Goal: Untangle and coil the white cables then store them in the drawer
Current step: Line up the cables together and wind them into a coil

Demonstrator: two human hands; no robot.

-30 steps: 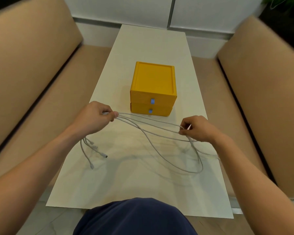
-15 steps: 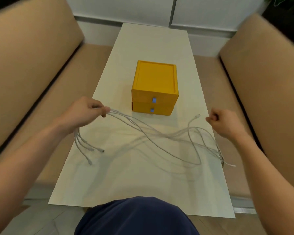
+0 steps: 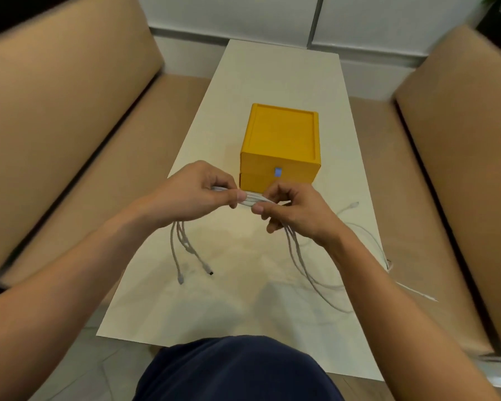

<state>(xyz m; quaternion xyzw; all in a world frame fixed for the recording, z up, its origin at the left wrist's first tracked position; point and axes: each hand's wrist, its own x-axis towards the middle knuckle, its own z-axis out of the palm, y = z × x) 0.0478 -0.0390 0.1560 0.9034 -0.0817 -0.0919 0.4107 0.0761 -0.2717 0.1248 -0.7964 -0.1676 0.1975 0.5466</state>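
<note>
1. Long white table (image 3: 284, 76) sits between tan sofas (image 3: 70, 111), one at 9 o'clock and one at 3.
2. Mid-table there's the yellow drawer box (image 3: 281, 140), drawers look closed, at 12 o'clock from the hands.
3. So the left hand (image 3: 194, 195) pinches the white cables (image 3: 252, 199) as a bundle, and the plug ends (image 3: 207, 269) dangle toward 6 o'clock.
4. Just beside it the right hand (image 3: 295, 212) grips the same bundle, fingers curled. Slack trails over the table toward 4 o'clock.

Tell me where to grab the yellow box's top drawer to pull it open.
Pinch the small blue tab centred on the front of the top drawer, coming from the near side that faces you. That front looks otherwise flat, no other handle showing.
</note>
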